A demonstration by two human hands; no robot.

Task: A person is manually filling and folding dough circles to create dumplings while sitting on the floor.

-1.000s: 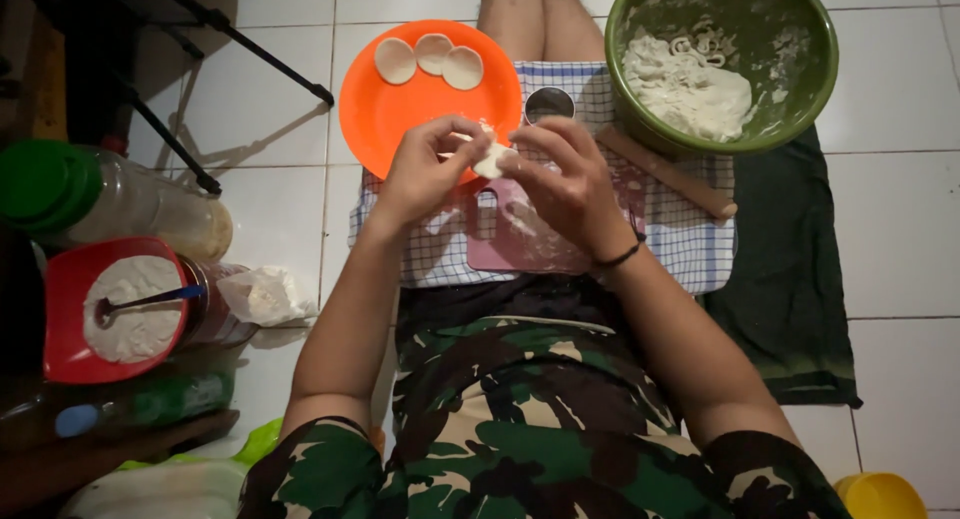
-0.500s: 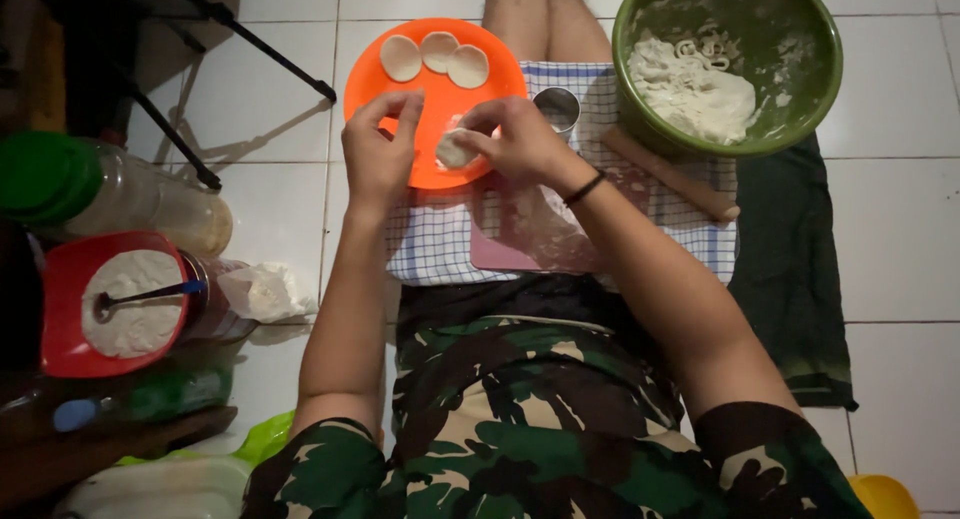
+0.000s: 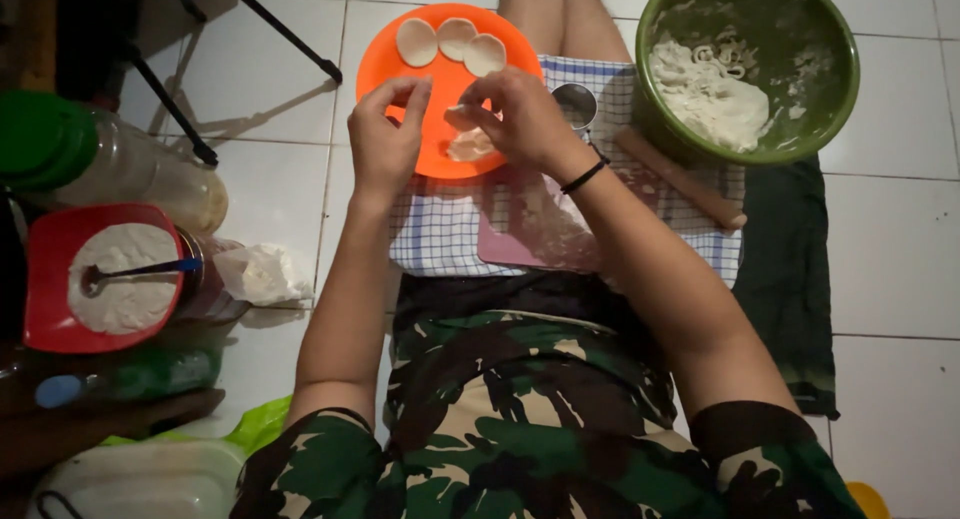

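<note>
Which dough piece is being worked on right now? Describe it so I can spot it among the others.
Find the round orange plate on the floor ahead of the knees. Three flat pale discs lie in a row at its far edge. The worked piece sits nearer, at the right hand fingertips, with another pale piece just below it.

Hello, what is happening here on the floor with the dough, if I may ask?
A person sitting on the tiled floor holds both hands over an orange plate. The right hand pinches a small piece of dough; the left hand hovers beside it. Three flat dough rounds lie at the plate's far edge. A green bowl of dough and a rolling pin sit to the right.
</note>
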